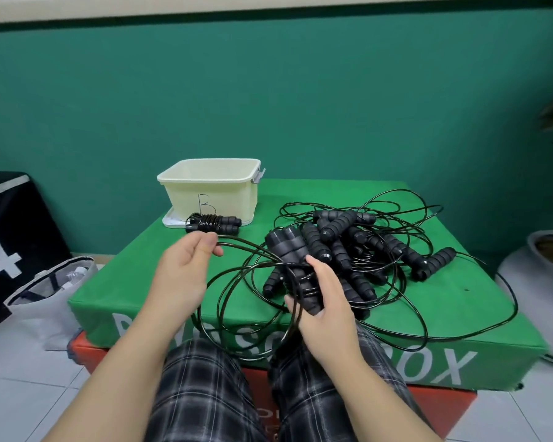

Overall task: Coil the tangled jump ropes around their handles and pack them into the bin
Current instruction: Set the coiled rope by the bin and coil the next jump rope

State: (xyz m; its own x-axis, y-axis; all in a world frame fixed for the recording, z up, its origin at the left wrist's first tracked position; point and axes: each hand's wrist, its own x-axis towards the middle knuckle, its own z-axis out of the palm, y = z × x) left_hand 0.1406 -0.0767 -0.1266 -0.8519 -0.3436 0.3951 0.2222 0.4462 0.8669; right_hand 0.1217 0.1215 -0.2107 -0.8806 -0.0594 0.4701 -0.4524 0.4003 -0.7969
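Two handles (296,272) are being gripped together by the right hand (324,301) at frame centre, while the left hand (186,269) is pinching the cord (237,279). Winding tight, even turns is advisable; the bin (209,189) is waiting upper centre.

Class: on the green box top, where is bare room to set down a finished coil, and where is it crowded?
Bare: the strip of green box top right of the bin, and the near-left corner. Crowded: the tangled pile on the right.
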